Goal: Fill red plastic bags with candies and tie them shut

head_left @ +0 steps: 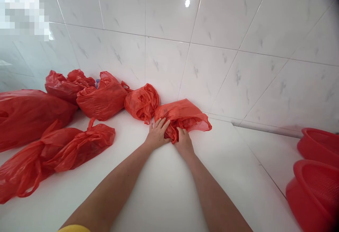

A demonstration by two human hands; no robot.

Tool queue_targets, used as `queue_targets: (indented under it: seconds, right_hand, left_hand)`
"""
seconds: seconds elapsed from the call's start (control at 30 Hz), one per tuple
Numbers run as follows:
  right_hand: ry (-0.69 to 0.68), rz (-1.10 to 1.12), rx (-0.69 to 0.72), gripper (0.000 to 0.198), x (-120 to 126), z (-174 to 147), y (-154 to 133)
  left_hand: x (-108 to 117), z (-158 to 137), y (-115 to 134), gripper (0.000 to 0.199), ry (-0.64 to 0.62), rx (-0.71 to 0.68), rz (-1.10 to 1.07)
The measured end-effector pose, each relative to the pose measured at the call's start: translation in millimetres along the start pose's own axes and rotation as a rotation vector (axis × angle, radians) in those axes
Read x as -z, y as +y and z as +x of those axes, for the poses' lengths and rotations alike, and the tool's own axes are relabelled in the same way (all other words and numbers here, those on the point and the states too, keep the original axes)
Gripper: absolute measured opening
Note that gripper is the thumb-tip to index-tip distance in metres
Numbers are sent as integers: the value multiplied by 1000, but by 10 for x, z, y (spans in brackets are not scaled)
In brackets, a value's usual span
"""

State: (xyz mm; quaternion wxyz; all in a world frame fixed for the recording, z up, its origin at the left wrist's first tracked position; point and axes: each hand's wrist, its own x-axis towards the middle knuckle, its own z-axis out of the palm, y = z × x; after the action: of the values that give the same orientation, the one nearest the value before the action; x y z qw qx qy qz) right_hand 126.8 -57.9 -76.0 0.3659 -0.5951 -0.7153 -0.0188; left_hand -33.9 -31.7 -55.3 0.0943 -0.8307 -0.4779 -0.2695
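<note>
A thin red plastic bag lies against the foot of the tiled wall, its loose right end puffed out and crumpled. My left hand grips its near left side, fingers spread over the plastic and thumb below. Close beside it, my right hand has its fingers curled into the bag's gathered front edge. What the bag contains is hidden. Just left of my left hand sits a rounded, bundled red bag.
More filled red bags stand to the left, including a bulging bag by the wall and a long knotted bag nearer me. Two red plastic baskets are at the right edge. The white tabletop meets the tiled wall behind.
</note>
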Motion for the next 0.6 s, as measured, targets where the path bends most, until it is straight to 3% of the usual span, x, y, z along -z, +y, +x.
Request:
queue_targets:
  seconds: [0.13,0.23,0.43,0.6]
  right_hand:
    - [73,119,-173,56,109,3,19]
    - [105,230,-299,37,252,-14,59]
    - [167,230,-376,42,480,-55,138]
    - [319,279,-360,42,546,28,27]
  left_hand:
    - [-60,1,-60,84,18,73,2]
    - [-60,-5,-77,83,24,97,1]
    - [-16,-8,-71,84,28,103,-32]
    - [45,-52,-45,78,-3,26,-57]
